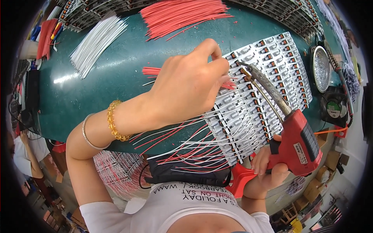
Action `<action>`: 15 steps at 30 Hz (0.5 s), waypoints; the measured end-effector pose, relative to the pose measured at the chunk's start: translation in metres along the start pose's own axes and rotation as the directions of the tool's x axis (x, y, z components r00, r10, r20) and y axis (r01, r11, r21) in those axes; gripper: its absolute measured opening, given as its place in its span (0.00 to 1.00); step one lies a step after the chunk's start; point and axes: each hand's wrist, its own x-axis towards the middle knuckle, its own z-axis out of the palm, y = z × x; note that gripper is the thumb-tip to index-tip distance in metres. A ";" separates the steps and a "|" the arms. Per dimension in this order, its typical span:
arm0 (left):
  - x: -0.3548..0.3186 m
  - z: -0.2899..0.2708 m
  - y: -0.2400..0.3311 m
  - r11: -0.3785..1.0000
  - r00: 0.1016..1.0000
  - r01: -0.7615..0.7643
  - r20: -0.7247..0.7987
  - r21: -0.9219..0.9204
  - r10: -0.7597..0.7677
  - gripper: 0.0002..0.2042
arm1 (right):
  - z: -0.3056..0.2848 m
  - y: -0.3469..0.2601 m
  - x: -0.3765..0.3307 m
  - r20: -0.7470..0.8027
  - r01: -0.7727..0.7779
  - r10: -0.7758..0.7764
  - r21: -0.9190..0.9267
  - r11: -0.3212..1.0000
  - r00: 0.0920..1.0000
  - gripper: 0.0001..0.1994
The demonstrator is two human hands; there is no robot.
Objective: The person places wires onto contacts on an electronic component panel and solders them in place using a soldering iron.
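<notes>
A thin bundle of red wires (151,70) passes through my closed left hand (188,85), with ends showing past the fingertips. Those fingers pinch at the left edge of a white circuit-board panel (254,103), which carries rows of small grey and black-orange parts. My right hand (268,165) grips a red soldering gun (299,143) by its handle. The gun's dark tip points up and left, over the panel close to my left fingertips. Red and white wires (190,149) trail leftward from the panel's lower rows. My palm hides the bundle's middle.
On the green table (112,97) lie a pile of white wires (97,44) and a larger red pile (182,17). More panels (279,13) line the far edge. A round metal dish (321,69) and a small black fan (335,108) stand at the right.
</notes>
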 end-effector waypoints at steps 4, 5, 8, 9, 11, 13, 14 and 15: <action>0.002 0.005 -0.002 1.000 0.998 0.028 -0.055 0.010 -0.027 0.06 | 0.001 -0.003 -0.005 -0.020 -0.021 0.022 0.020 1.000 1.000 0.41; 0.002 0.006 -0.002 0.999 0.998 0.029 -0.054 0.023 -0.028 0.06 | 0.001 -0.003 -0.005 -0.019 -0.019 0.020 0.010 1.000 1.000 0.41; 0.002 0.006 -0.003 0.999 0.998 0.036 -0.045 0.027 -0.035 0.05 | -0.001 -0.003 -0.004 0.007 -0.013 0.013 -0.020 1.000 1.000 0.40; 0.002 0.006 -0.004 0.999 0.998 0.044 -0.040 0.020 -0.043 0.05 | -0.002 -0.002 -0.003 0.029 -0.014 0.014 -0.031 0.999 0.999 0.39; 0.002 0.006 -0.005 0.999 0.999 0.037 -0.037 0.022 -0.037 0.05 | -0.003 -0.001 -0.004 0.037 -0.019 0.020 -0.028 0.999 0.999 0.38; 0.003 0.005 -0.006 0.999 0.999 0.031 -0.035 0.024 -0.030 0.05 | -0.004 0.001 -0.006 0.040 -0.030 0.030 -0.017 0.999 0.999 0.37; 0.003 0.005 -0.006 0.999 0.999 0.034 -0.035 0.013 -0.034 0.05 | -0.004 0.002 -0.006 0.028 -0.034 0.035 -0.034 0.999 0.999 0.36; 0.003 0.005 -0.006 0.999 0.999 0.037 -0.036 0.000 -0.037 0.05 | -0.004 0.004 -0.008 0.016 -0.037 0.038 -0.050 0.998 0.999 0.35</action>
